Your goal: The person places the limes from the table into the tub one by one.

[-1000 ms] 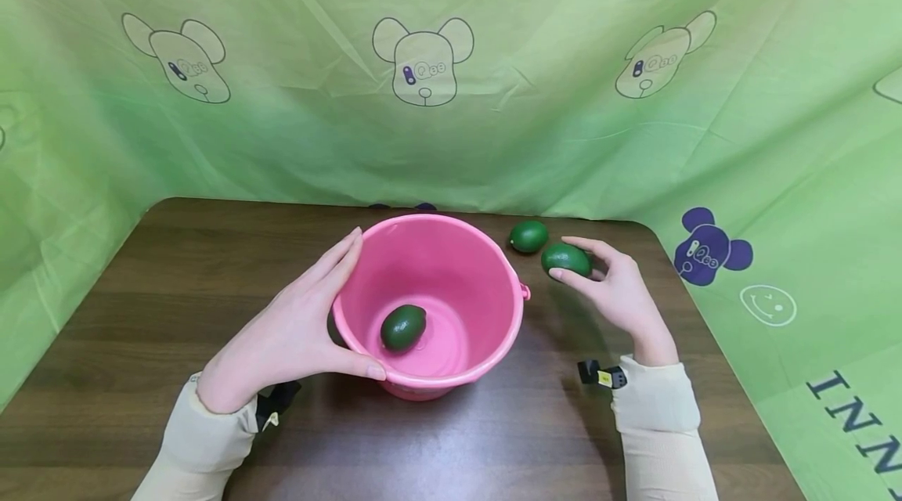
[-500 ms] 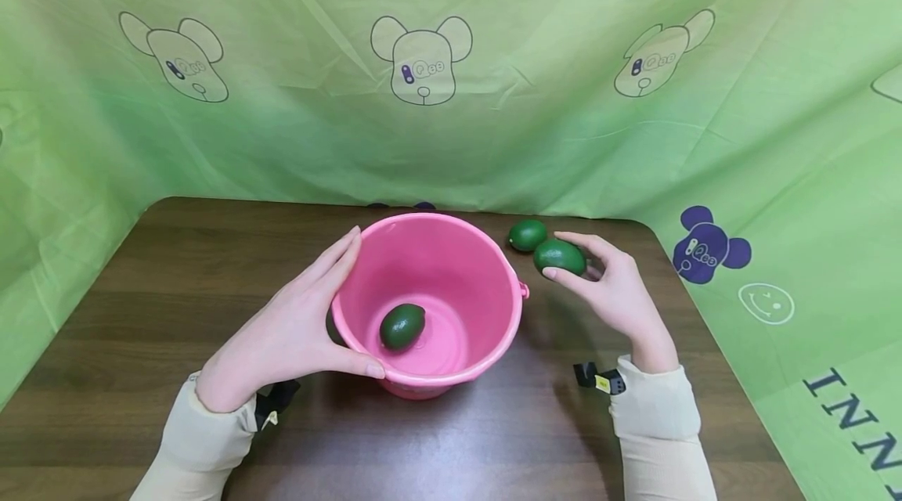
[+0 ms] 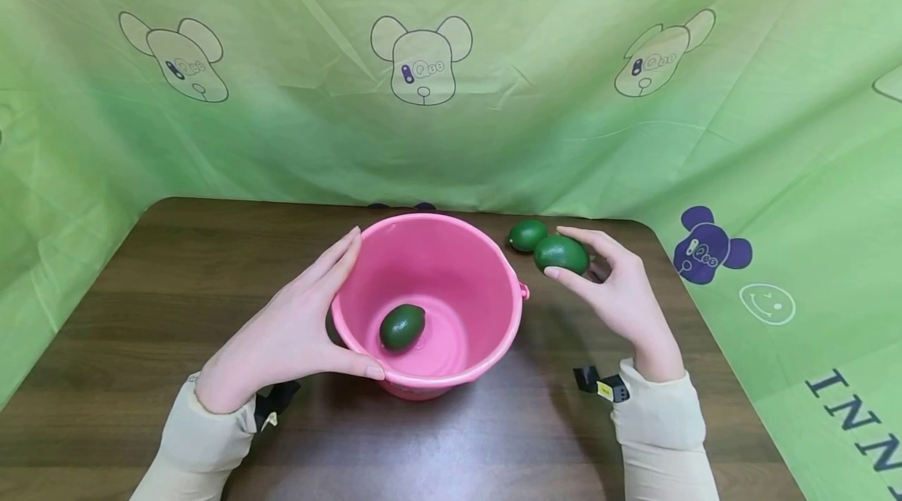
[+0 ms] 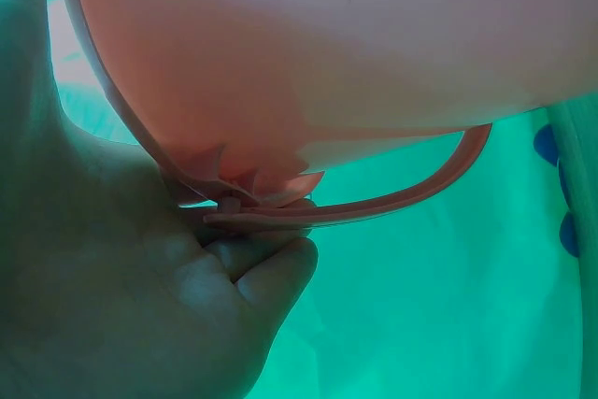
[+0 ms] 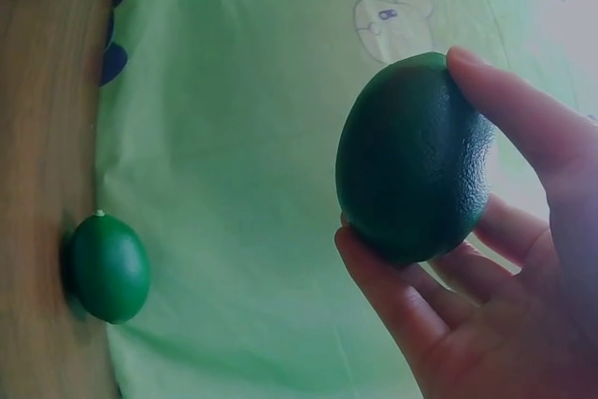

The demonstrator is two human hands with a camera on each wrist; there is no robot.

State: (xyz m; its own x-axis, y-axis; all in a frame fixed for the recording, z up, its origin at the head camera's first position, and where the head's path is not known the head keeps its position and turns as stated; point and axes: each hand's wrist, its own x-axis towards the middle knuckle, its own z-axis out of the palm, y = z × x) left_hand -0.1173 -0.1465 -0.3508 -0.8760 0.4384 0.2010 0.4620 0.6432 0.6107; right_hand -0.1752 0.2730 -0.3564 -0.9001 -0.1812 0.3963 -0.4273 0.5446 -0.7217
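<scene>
In R fingers (image 5: 388, 294): 1 fruit (image 5: 406, 161); L (image 3: 292, 329): 1 bkt (image 3: 451, 258).

Between the left grip (image 3: 285, 337) and the pink bucket (image 3: 430, 250) peeks a dark green bit (image 3: 334, 331), too covered up for me to tell what it is. The right grip (image 3: 618, 286) covers some of the green fruit (image 3: 561, 254) it holds, and that fruit hides a little of the other green fruit (image 3: 524, 235). In the head view, both sleeves (image 3: 662, 430) run off the bottom, and the big letters (image 3: 851, 409) get cut off at the right.
</scene>
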